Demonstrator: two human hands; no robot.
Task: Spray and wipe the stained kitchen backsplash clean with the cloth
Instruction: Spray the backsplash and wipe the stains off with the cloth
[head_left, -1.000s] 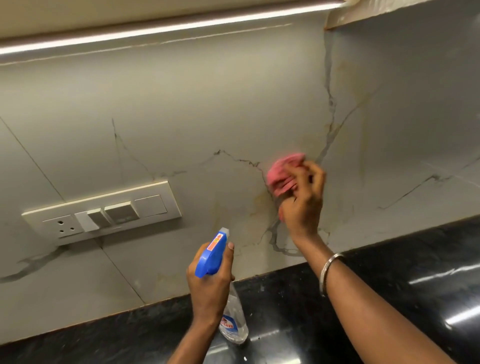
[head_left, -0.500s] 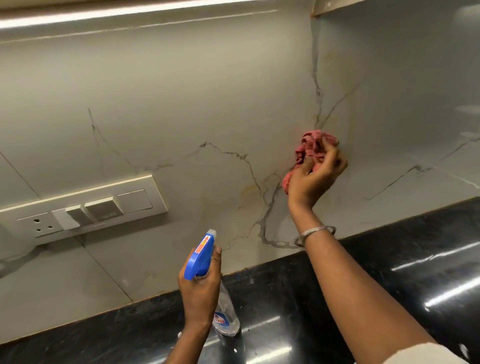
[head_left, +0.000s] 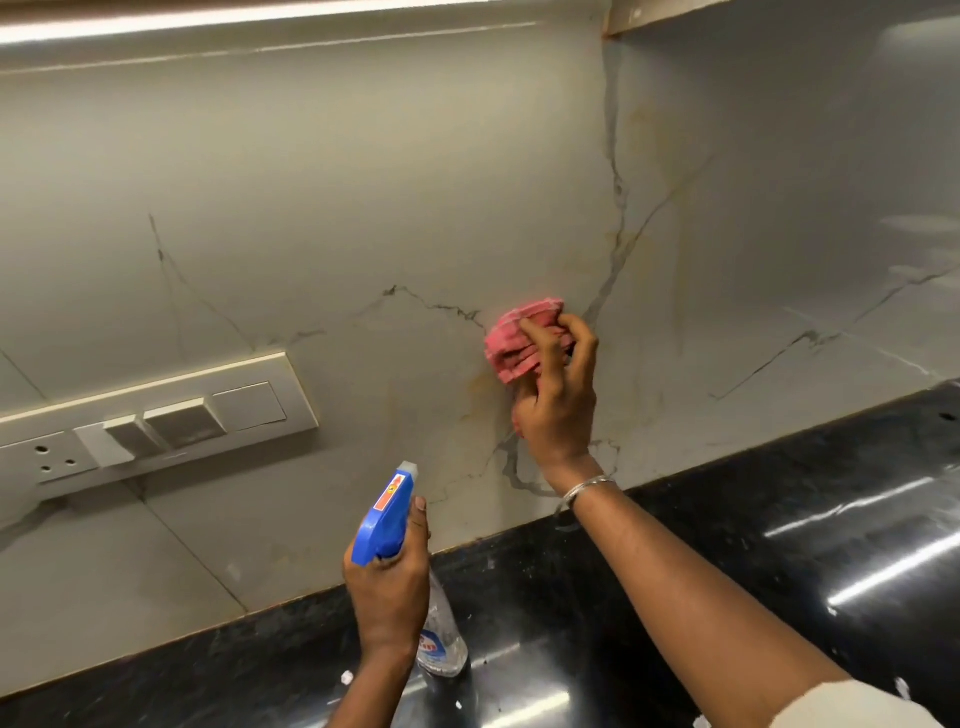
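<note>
Pale backsplash (head_left: 363, 208) has a plug socket (head_left: 52, 460) at its left; stray spray could wet it. Left hand (head_left: 389, 592) grips the spray bottle (head_left: 387, 514) low down. Right hand (head_left: 558, 400) bunches the pink cloth (head_left: 514, 343) against the wall by yellow stains (head_left: 478, 389); rubbing might smear them.

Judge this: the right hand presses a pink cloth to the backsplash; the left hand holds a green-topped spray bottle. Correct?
The colour is wrong: the head view shows the left hand holding a blue-topped spray bottle. The right hand presses the pink cloth to the backsplash.
</note>
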